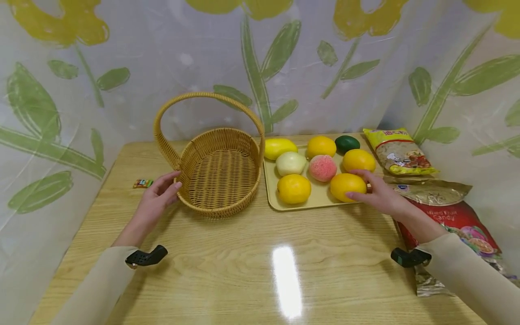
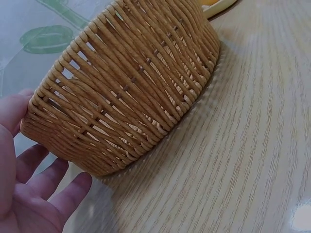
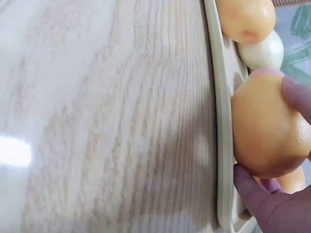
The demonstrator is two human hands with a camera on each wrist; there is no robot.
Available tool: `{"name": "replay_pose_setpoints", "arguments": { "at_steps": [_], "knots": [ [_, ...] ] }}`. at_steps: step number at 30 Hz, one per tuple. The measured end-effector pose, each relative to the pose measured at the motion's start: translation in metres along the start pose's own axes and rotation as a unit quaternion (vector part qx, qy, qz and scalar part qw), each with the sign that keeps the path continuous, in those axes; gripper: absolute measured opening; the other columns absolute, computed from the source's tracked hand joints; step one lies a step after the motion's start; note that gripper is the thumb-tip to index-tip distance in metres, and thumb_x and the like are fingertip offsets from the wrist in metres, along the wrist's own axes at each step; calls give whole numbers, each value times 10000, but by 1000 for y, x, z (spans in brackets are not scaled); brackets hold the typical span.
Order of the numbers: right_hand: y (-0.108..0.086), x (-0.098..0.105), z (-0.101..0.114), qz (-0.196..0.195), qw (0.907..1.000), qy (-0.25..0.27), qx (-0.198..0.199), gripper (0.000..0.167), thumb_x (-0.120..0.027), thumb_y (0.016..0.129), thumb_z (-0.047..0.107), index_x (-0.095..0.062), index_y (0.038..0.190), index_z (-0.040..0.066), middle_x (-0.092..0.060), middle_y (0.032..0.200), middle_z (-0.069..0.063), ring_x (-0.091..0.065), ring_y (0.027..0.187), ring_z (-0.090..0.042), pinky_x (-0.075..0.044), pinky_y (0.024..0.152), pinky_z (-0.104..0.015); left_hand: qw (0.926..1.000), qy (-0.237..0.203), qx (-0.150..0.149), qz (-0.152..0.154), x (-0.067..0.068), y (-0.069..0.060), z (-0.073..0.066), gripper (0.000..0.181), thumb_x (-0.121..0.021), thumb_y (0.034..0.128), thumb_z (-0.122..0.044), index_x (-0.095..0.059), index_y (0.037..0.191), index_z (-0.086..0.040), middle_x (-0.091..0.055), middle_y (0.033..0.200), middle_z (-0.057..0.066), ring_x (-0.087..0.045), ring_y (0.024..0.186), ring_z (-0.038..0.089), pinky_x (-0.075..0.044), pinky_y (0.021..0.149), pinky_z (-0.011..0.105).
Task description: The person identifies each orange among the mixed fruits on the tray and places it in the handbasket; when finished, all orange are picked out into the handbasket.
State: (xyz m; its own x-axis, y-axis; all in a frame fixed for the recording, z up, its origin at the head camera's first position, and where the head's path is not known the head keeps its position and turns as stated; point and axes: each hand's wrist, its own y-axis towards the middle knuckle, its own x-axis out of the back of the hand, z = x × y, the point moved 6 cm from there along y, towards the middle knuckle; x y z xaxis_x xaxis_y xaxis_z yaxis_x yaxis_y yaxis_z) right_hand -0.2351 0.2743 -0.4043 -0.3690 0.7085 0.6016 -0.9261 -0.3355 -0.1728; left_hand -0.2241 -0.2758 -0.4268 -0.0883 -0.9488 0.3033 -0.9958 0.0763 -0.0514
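Fruit [image 3: 269,128] in right fingers [image 3: 251,189] by tray edge [image 3: 224,145], perhaps touching.

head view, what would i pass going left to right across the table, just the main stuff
Small snack packet, wicker basket, front-left orange-yellow fruit, pink fruit, front-right orange-yellow fruit with the right hand on it, red Mixed Fruit Candy bag.

Head view: small packet [image 1: 142,183] too small to read, red candy bag [image 1: 467,218] partly hidden behind right forearm [image 1: 424,225]; wrist views: left hand [image 2: 29,199] and right hand [image 3: 284,211] cut off at edges, pink fruit [image 3: 266,71] mostly hidden behind yellow fruit [image 3: 267,126]
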Motion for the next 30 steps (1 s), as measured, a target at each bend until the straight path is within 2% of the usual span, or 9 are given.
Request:
{"name": "replay_pose_setpoints", "arguments": {
  "at_steps": [3,6,9,12,16,22,26,30],
  "knots": [
    [2,-1,-1,19,9999,-43,-157,721,-633,957,396,-263,1483,72,-374,1402,-224,-431,1152,-358,-415,936,-462,10000,-4,-14,0,1,0,1,608,-511,1001,-447,-359,1520,-169,-329,1529,141,-400,1323,208,-481,901,139],
    [2,-2,0,72,9997,-106,-200,706,-605,962,441,-256,1466,91,-368,1389,-237,-417,1161,-373,-380,973,-496,10000,-29,-56,-28,1,-1,1,599,-513,1004,-434,-366,1516,-160,-342,1514,149,-427,1285,152,-485,902,147],
    [3,-3,4,114,9994,-331,35,671,-571,982,438,-289,1492,107,-366,1418,-239,-411,1171,-383,-351,995,-542,9999,-78,-95,-57,2,-1,2,589,-517,1005,-423,-378,1509,-153,-360,1491,157,-448,1239,97,-490,902,156],
    [3,-3,11,66,9969,-636,463,611,-569,998,373,-352,1503,106,-389,1440,-223,-430,1172,-367,-354,994,-552,9998,-138,-115,-62,2,-1,1,580,-521,1006,-412,-387,1504,-148,-373,1462,170,-460,1207,78,-495,900,162],
    [-1,2,27,-220,9907,-991,903,544,-597,993,298,-429,1472,101,-485,1340,-199,-469,1071,-333,-407,897,-480,9998,-143,-111,-70,2,0,1,580,-524,1004,-412,-391,1501,-145,-386,1435,168,-466,1189,78,-496,890,154],
    [-8,15,54,-666,9866,-1212,868,541,-637,966,327,-473,1455,167,-489,1196,-190,-402,992,-326,-386,753,-402,9998,-97,-155,-94,3,0,2,593,-522,1003,-418,-384,1503,-130,-394,1434,162,-469,1185,73,-498,883,149],
    [-11,15,75,-744,9850,-1058,1140,528,-634,973,275,-467,1464,176,-513,1232,-162,-447,950,-282,-437,729,-329,9998,-58,-176,-85,3,-1,1,596,-521,1004,-418,-380,1503,-122,-383,1458,170,-465,1199,78,-496,876,139],
    [-13,9,98,-593,9871,-674,1327,504,-600,995,236,-452,1476,201,-537,1236,-102,-490,923,-237,-474,706,-232,9998,-71,-164,-62,2,-1,1,596,-522,1003,-419,-380,1503,-128,-369,1475,166,-461,1220,95,-495,877,136]
  ]
}}
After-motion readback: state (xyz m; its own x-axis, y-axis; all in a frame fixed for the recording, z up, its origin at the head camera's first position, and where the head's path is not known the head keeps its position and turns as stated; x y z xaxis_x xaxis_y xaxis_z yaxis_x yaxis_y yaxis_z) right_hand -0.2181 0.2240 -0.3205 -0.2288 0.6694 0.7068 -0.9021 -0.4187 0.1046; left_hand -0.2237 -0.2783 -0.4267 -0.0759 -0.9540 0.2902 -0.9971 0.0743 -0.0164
